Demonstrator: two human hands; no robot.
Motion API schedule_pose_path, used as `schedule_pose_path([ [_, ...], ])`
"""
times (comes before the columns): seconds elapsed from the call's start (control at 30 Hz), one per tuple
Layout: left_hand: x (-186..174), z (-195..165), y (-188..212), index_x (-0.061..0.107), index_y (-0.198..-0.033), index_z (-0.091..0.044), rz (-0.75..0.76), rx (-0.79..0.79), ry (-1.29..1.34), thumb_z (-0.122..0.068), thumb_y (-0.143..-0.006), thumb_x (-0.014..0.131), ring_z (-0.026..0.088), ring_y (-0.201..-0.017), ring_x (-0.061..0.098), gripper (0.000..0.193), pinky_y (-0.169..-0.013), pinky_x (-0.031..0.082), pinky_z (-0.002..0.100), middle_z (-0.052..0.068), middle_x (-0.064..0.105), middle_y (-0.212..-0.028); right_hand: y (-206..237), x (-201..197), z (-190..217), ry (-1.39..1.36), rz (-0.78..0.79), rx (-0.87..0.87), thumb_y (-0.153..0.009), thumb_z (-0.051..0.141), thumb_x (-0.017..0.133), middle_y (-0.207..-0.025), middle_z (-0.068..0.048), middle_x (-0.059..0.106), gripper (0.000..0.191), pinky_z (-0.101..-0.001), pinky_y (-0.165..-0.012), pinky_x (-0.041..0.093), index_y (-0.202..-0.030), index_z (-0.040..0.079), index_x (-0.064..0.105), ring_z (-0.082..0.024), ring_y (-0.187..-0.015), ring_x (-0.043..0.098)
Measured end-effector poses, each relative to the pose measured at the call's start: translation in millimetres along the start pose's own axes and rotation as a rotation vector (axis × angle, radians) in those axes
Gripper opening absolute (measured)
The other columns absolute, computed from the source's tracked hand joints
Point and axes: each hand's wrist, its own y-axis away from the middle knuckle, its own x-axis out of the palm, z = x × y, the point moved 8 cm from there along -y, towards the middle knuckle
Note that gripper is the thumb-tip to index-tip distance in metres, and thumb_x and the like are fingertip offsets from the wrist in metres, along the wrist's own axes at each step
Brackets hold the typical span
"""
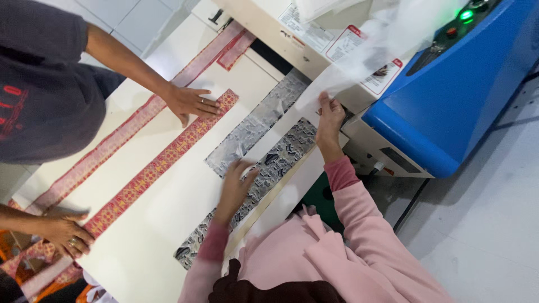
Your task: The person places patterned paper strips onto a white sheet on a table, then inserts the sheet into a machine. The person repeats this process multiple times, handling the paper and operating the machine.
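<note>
- Head view showed the left hand (234, 188) spread flat, fingers open, pressing a grey patterned strip (264, 168) on the white table (168, 219).
- Right hand (329, 118) pinched a thin translucent sheet (365, 53) near the blue machine (449, 95).
- Laying the strips looked under way; next calls for careful alignment.
- Farther left, another person's hand (191, 104) pressed a red patterned strip (163, 163).

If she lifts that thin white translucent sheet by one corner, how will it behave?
The thin white translucent sheet likely flops: it drapes and wrinkles over the cream machine top. Probably very light, since the right hand pinches only its edge. It may slide easily on that smooth surface.
</note>
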Motion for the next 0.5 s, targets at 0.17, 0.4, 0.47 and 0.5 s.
schedule_pose_path([
  [0.17,97,-71,-129,0.060,-0.137,-0.003,0.281,-0.257,0.796,-0.042,-0.104,0.061,0.020,-0.119,0.062,0.050,-0.096,0.050,0.030,0.014,0.067,-0.132,41,16,55,-0.071,0.209,-0.066,-0.100,0.028,0.071,-0.099,0.004,0.071,0.021,-0.0243,-0.082,0.049,-0.107,0.008,0.070,-0.004,-0.087,0.062],
  [0.4,84,-123,-148,0.071,-0.111,0.002,-0.008,-0.106,0.960,-0.018,-0.098,0.076,0.010,-0.084,0.066,0.025,-0.075,0.054,0.027,0.006,0.075,-0.098,20,31,139,0.026,0.333,-0.166,-0.109,0.039,0.053,-0.115,-0.003,0.067,0.042,-0.0279,-0.094,0.052,-0.129,0.003,0.064,-0.012,-0.103,0.063],
  [0.47,77,-119,-141,0.070,-0.113,0.001,-0.036,-0.102,1.014,-0.016,-0.097,0.075,0.011,-0.088,0.069,0.024,-0.079,0.057,0.028,0.006,0.076,-0.100,-19,32,159,0.058,0.391,-0.219,-0.112,0.042,0.047,-0.119,-0.005,0.065,0.049,-0.0290,-0.096,0.053,-0.135,0.002,0.062,-0.014,-0.108,0.063],
  [0.5,74,-115,-137,0.070,-0.114,0.000,-0.054,-0.104,1.043,-0.015,-0.096,0.074,0.011,-0.090,0.071,0.024,-0.081,0.058,0.028,0.007,0.076,-0.101,-41,33,169,0.039,0.428,-0.237,-0.113,0.044,0.044,-0.121,-0.006,0.065,0.053,-0.0295,-0.098,0.053,-0.139,0.001,0.061,-0.015,-0.110,0.063],
])
